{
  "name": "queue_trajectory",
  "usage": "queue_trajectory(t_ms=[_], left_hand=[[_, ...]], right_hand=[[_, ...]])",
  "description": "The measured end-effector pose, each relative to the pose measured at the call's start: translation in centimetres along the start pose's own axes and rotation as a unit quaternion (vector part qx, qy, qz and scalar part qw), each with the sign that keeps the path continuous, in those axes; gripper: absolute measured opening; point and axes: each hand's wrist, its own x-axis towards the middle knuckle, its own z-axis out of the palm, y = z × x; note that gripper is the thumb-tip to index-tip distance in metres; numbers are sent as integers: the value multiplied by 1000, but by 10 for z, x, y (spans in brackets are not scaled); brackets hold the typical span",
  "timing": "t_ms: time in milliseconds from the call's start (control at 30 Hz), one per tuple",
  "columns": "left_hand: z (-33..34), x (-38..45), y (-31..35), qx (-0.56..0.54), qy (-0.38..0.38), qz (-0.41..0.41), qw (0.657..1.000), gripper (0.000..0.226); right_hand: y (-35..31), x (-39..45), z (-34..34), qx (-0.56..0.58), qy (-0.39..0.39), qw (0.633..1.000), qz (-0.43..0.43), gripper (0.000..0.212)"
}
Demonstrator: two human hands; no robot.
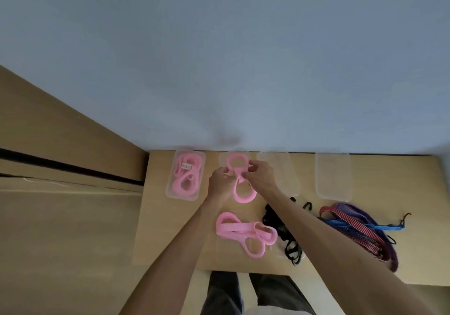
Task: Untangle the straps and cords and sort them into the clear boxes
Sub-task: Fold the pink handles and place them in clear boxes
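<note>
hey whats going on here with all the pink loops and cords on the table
A person is sorting straps into clear boxes on a wooden table. Both the left hand and right hand pinch a pink figure-eight strap at its waist, over the second box. The leftmost box already holds pink straps. Another pink strap lies nearer the person, beside a black cord tangle and a pile of red, blue and purple cords. Two more boxes look empty.
</note>
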Motion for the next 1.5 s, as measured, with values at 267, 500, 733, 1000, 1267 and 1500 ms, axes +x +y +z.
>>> queue_trajectory(t_ms=[267,500,733,1000,1267,1500], left_hand=[[7,33,-14,35,19,-56,998,33],[0,49,-15,64,84,16,994,8],[6,47,-30,52,127,58,989,18],[2,41,-29,12,120,87,989,20],[-10,30,-35,53,130,150,979,29],[-12,24,-48,126,125,150,973,28]], right_hand=[[6,32,26,-61,-22,998,13,21],[-5,42,41,-73,-5,997,-8,15],[-3,36,46,-89,19,996,-25,13],[5,21,45,-130,-17,985,-109,43],[20,20,48,-291,47,919,-263,38],[30,25,54,-492,-54,848,-190,35]])
